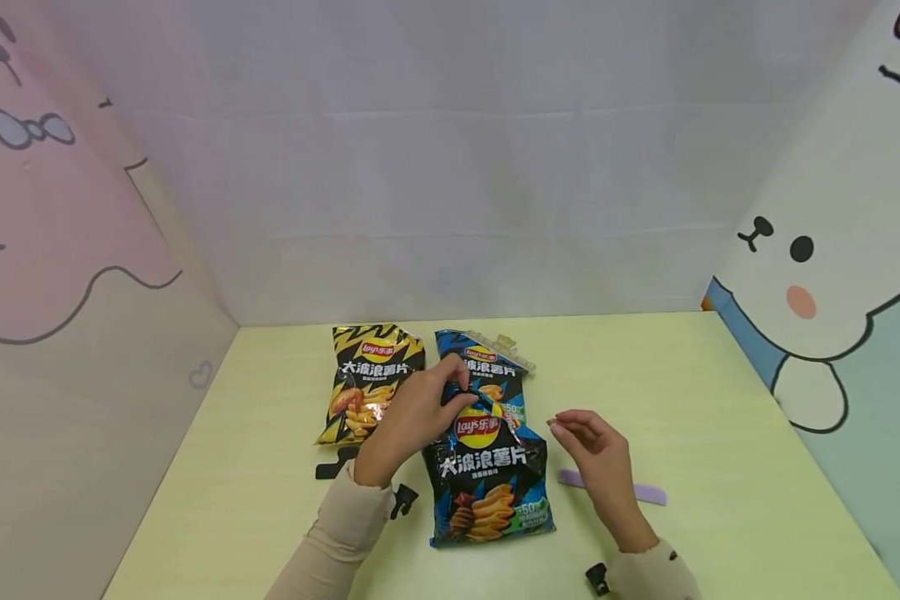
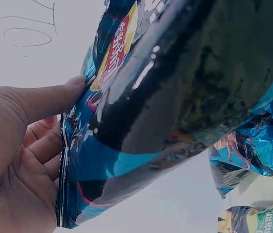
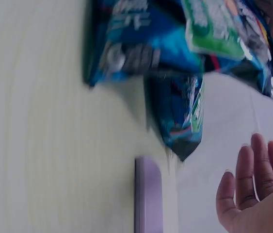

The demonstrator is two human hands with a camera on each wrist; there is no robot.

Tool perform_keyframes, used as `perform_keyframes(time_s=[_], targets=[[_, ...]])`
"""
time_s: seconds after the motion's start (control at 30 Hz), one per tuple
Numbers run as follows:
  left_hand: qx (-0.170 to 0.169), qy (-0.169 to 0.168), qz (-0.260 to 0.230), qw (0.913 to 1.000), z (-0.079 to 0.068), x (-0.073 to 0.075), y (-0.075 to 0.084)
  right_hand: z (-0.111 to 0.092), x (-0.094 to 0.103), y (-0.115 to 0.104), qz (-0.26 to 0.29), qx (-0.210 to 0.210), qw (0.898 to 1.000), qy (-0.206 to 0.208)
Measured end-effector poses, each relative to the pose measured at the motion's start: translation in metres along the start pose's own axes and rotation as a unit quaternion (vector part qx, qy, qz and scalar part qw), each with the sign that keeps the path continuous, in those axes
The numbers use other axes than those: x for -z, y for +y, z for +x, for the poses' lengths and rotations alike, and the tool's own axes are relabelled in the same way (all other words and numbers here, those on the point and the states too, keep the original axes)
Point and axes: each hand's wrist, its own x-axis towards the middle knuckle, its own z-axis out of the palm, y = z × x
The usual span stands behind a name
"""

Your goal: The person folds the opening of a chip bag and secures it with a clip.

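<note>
A blue-and-black bag of potato chips (image 1: 487, 492) stands at the middle of the table. My left hand (image 1: 412, 408) pinches its top edge between thumb and fingers; in the left wrist view the thumb presses near the bag's crimped seam (image 2: 64, 179). To the right of the bag, apart from it, is my right hand (image 1: 600, 458). In the right wrist view its fingers (image 3: 245, 174) are loosely extended with nothing between them. A purple sealing clip (image 1: 651, 494) lies on the table, partly hidden behind the right hand.
Behind the front bag lies another blue chip bag (image 1: 453, 342), a translucent clip (image 1: 521, 360) across its top corner. A yellow-and-black chip bag (image 1: 375, 367) lies at the left, partly covered by my left hand. Walls (image 1: 450, 208) border the table's back and sides.
</note>
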Motion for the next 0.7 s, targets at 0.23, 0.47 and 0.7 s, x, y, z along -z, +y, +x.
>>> perform_keyframes(time_s=[0.23, 0.47, 0.7], targets=[[0.003, -0.004, 0.001, 1.0, 0.001, 0.001, 0.001, -0.002, 0.019, 0.007, -0.056, 0.008, 0.998, -0.023], [0.012, -0.012, -0.003, 0.9999, 0.0, 0.0, 0.003, -0.004, 0.036, 0.002, -0.237, 0.009, 0.971, -0.032], [0.013, -0.014, -0.003, 0.9998, 0.0, 0.001, 0.005, -0.004, 0.056, -0.003, -0.343, 0.01, 0.936, -0.08]])
